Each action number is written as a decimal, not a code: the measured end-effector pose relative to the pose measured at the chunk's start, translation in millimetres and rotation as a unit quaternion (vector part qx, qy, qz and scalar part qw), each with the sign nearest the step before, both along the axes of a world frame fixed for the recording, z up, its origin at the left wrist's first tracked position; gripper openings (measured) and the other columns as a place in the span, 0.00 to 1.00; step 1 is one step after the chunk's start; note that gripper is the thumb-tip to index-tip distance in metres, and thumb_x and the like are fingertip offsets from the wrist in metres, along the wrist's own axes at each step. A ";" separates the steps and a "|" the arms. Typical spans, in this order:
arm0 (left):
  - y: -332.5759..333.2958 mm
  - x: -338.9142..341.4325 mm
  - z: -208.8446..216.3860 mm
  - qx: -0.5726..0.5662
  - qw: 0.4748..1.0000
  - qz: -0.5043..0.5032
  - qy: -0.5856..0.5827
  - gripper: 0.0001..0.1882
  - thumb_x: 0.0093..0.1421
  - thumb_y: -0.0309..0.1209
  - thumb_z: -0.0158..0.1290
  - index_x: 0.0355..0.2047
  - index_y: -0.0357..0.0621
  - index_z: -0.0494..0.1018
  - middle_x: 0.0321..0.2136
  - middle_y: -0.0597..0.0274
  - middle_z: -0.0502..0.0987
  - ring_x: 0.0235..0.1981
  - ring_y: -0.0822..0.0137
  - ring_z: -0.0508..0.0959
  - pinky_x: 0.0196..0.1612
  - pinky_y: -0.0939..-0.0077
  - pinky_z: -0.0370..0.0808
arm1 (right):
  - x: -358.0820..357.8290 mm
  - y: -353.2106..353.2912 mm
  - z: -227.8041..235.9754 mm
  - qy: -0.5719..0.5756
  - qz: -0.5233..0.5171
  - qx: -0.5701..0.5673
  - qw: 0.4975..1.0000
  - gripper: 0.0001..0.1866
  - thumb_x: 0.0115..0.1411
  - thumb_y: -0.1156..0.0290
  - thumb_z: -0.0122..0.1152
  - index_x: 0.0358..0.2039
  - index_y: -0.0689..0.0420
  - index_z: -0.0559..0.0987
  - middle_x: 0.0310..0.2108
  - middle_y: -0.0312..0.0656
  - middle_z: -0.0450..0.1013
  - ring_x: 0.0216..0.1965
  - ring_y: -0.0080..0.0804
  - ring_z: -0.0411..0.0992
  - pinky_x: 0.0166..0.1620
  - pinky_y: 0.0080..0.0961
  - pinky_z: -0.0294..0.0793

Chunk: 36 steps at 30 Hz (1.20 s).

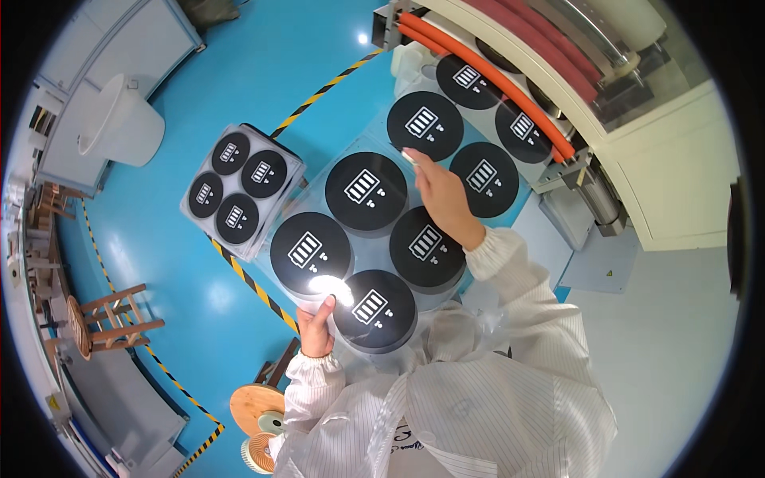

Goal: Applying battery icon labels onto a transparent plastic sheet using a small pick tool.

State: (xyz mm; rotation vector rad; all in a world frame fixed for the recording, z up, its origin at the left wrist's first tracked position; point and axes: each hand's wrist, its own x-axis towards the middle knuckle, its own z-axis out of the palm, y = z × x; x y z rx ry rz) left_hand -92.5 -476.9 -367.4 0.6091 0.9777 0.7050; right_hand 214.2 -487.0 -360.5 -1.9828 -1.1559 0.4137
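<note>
A clear plastic sheet (323,195) printed with several black discs, each with a white battery symbol, stretches before me from the machine. My left hand (316,334) is closed at its near left edge, thumb on top and the other fingers hidden below. Beside that thumb a bright white glare (331,288) washes out part of two discs; I cannot tell whether it is a lamp or a reflection. My right hand (445,199) is over the middle of the sheet, fingers drawn together near a far disc (425,126). Something small and white shows at its fingertips, too small to name.
At the upper right stands a machine (677,135) with an orange-red bar (494,88) across the sheet. A stack of similar printed sheets (267,209) lies to the left. Further left are a white bin (123,123) and a wooden stool (107,323). Striped tape (327,84) marks the blue floor.
</note>
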 end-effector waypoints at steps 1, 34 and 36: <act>0.4 2.7 4.7 0.020 1.000 -0.007 0.008 0.20 0.52 0.22 0.57 0.46 0.35 0.69 0.39 0.60 0.76 0.39 0.70 0.75 0.44 0.77 0.69 | 0.7 12.5 -8.7 -0.060 0.014 0.057 0.996 0.16 0.60 0.75 0.47 0.49 0.52 0.70 0.26 0.43 0.73 0.27 0.40 0.72 0.30 0.32 0.70; 23.3 -8.2 23.1 0.027 0.997 0.015 0.065 0.20 0.52 0.24 0.56 0.46 0.33 0.68 0.39 0.58 0.75 0.37 0.67 0.76 0.42 0.75 0.71 | 116.4 -177.2 -8.3 0.360 0.125 -0.272 0.884 0.11 0.60 0.67 0.54 0.36 0.60 0.78 0.34 0.43 0.76 0.38 0.31 0.73 0.40 0.28 0.71; 22.9 -5.1 36.5 0.018 0.997 0.003 0.072 0.20 0.54 0.25 0.54 0.46 0.32 0.67 0.40 0.55 0.75 0.37 0.65 0.77 0.41 0.73 0.74 | 119.4 -187.0 -36.4 0.287 0.066 -0.107 0.950 0.11 0.60 0.67 0.55 0.35 0.60 0.78 0.38 0.42 0.75 0.40 0.27 0.72 0.42 0.25 0.70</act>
